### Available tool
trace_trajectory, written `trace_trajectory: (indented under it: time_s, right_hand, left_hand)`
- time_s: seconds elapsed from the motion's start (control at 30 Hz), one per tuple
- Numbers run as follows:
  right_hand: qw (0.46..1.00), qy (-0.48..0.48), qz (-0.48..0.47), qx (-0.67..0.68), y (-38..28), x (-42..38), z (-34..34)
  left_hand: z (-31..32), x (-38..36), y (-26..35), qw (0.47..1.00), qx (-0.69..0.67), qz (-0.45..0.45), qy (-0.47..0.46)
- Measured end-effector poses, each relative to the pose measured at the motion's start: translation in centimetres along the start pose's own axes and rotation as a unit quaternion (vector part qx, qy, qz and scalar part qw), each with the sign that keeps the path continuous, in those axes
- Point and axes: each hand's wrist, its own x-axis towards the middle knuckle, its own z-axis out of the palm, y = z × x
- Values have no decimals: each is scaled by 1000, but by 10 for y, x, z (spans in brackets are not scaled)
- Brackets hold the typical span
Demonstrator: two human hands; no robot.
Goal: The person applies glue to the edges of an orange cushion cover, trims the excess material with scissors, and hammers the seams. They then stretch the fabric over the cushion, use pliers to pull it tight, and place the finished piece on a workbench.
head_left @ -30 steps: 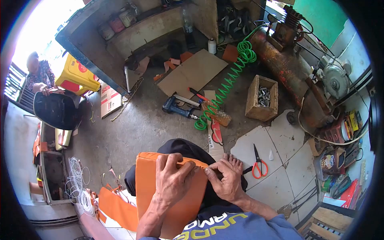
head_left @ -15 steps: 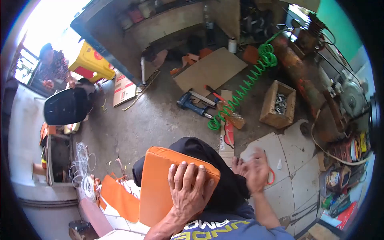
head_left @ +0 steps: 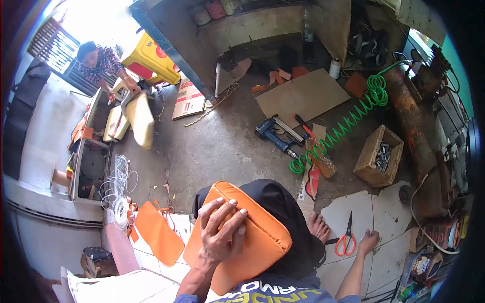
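Observation:
An orange padded cushion (head_left: 230,252) rests across my lap, tilted, with a seam along its far right edge. My left hand (head_left: 221,230) grips the cushion from above, its fingers bent over the top. My right hand (head_left: 370,243) reaches down to the white floor tiles, its fingers drawn together. Whatever it may be pinching is hidden. Just left of that hand, scissors (head_left: 346,240) with orange handles lie on the tiles near my bare foot (head_left: 318,227).
A blue staple gun (head_left: 275,136), a coiled green air hose (head_left: 348,121) and a wooden box (head_left: 379,159) of metal pieces lie ahead. Orange material (head_left: 159,235) and white cord (head_left: 121,209) lie left. Another person (head_left: 103,65) handles a foam seat (head_left: 140,121).
My right hand has moved down to the tiles, uncovering the scissors. The cushion has turned and tilted under my left hand. The other person's seat has flipped from its black side to foam.

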Motion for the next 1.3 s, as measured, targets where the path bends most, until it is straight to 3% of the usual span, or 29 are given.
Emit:
trace_trajectory:
  time_s: [0.07, 0.2, 0.3, 0.37, 0.4, 0.47, 0.6, 0.67, 0.73, 0.8, 0.87, 0.9, 1.0, 1.1, 1.3]
  right_hand:
    - [999, 36, -18, -9, 7, -10, 2]
    - [998, -14, 60, 14, 36, -19, 14]
    - [989, -10, 81, 127, 37, -4, 18]
    - [884, -8, 204, 420, -20, -12, -19]
    - [852, 2, 153, 500, -35, -11, -21]
    - [807, -98, 90, 575, -126, -35, -72]
    - [810, -210, -144, 528, -262, -76, -107]
    - [764, -270, -204, 549, -317, -109, -119]
    - [670, -361, -195, 619, -363, -148, -138]
    - [611, -449, -162, 632, -394, -189, -158]
    - [592, -512, -187, 594, -403, -206, -152]
    - [539, -544, -215, 606, -407, -214, -147]
    - [538, -560, -235, 585, -417, -234, -145]
    - [572, -553, -300, 526, -427, -240, -153]
    - [601, -491, -430, 461, -443, -244, -162]
  left_hand:
    - [2, -3, -5, 1000, 1, 8, -9]
    - [3, -2, -12, 1000, -16, -11, -6]
    - [2, -6, -21, 998, -59, -23, 4]
    - [2, -8, -24, 995, -98, -13, 6]
    - [3, -9, -24, 995, -97, -16, 4]
    - [4, -9, -23, 996, -87, -12, 7]
    - [5, -12, -26, 997, -77, -6, 13]
    - [4, -13, -26, 997, -79, -6, 24]
    - [1, -15, -25, 995, -94, -13, 21]
    - [-1, -16, -23, 995, -94, -13, 24]
    - [-1, -15, -21, 996, -84, -4, 31]
    - [-1, -15, -20, 996, -89, -2, 30]
    - [-3, -16, -18, 996, -77, -4, 35]
    - [-3, -20, -17, 997, -64, -1, 37]
    - [-2, -21, -18, 998, -56, 4, 36]
